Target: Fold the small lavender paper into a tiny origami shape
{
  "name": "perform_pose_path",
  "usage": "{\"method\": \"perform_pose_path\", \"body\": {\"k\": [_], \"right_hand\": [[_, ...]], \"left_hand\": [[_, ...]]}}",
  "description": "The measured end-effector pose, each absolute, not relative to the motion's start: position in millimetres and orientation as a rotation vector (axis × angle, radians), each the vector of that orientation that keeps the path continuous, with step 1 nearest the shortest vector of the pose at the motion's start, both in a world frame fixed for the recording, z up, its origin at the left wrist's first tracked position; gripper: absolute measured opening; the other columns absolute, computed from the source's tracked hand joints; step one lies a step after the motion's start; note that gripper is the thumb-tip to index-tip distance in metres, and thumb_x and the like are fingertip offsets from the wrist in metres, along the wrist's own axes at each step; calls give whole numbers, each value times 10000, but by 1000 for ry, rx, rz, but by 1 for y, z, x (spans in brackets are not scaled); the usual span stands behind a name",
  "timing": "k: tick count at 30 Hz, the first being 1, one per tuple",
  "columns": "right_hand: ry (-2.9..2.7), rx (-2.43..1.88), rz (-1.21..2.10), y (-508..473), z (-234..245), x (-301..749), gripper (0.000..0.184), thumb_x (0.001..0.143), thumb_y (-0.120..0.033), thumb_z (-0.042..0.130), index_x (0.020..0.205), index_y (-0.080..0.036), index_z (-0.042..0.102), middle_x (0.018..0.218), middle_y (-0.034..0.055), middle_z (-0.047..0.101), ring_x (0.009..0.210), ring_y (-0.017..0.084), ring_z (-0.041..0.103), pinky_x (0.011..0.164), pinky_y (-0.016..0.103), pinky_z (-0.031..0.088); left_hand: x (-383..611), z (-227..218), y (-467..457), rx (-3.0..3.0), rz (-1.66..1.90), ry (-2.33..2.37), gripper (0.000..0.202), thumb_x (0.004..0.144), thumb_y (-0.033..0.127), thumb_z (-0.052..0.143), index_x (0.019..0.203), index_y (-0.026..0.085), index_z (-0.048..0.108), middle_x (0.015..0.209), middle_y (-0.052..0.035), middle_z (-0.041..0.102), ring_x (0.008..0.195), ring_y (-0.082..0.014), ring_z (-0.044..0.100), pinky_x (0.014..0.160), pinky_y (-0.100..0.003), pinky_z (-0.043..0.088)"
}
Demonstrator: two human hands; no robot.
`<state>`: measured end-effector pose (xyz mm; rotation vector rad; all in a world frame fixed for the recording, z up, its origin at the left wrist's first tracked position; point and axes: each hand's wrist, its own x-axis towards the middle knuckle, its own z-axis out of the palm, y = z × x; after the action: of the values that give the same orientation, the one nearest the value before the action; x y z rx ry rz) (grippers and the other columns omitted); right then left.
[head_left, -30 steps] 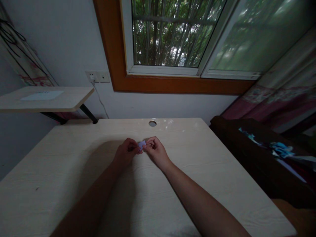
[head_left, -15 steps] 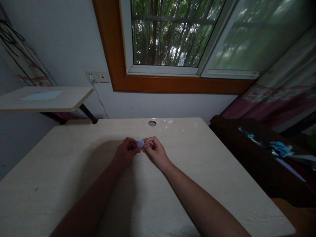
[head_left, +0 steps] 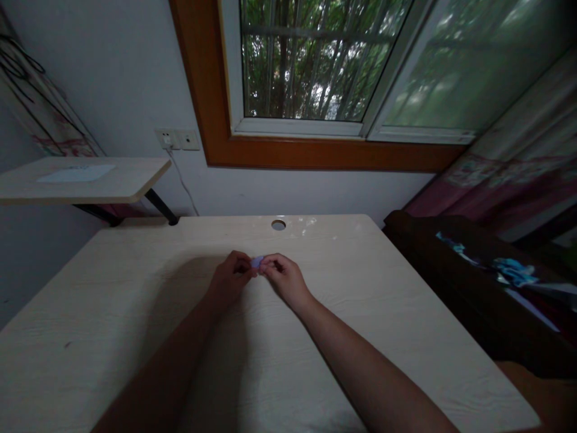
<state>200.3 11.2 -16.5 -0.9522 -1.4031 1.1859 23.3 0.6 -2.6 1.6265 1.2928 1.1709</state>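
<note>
Can sweep desk (head_left: pixel 387 294) right of right hand (head_left: pixel 285 275), out to edge. Can pass left of left hand (head_left: pixel 226 279) too. Blocked at back left by raised shelf (head_left: pixel 135 174) and black legs (head_left: pixel 162 208), at back by wall (head_left: pixel 288 192). Closed off between hands by small purple piece (head_left: pixel 256 261).

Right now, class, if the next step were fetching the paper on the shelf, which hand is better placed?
Probably the left hand: it is nearer the paper on the shelf than the right hand. Both seem to pinch the purple piece, so the left might need to let go first.
</note>
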Motion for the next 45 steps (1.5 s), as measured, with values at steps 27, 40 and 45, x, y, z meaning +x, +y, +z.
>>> {"method": "perform_pose_path", "body": {"k": [27, 40, 45], "right_hand": [[-1365, -954, 1187, 12, -21, 199, 180, 779, -347, 711, 861, -214, 622, 727, -4, 643, 650, 146, 591, 616, 267, 461], [-1228, -804, 1307, 14, -19, 197, 207, 813, -358, 700, 900, -211, 583, 751, -5, 653, 679, 138, 625, 667, 283, 485], [-1250, -812, 1325, 13, -17, 198, 216, 781, -323, 728, 905, -206, 596, 754, -6, 650, 692, 134, 618, 679, 276, 481]], "left_hand": [[23, -9, 6, 1507, 1148, 1130, 373, 738, 333, 741, 985, 201, 495, 674, 34, 650, 659, -159, 685, 675, -284, 526], [23, -4, 5, 1378, 1185, 1053, 403, 735, 311, 749, 1005, 196, 472, 638, 65, 608, 632, -155, 690, 662, -283, 535], [21, -4, 6, 1343, 1193, 1039, 411, 728, 318, 761, 988, 192, 468, 637, 68, 600, 619, -150, 681, 642, -274, 531]]}}
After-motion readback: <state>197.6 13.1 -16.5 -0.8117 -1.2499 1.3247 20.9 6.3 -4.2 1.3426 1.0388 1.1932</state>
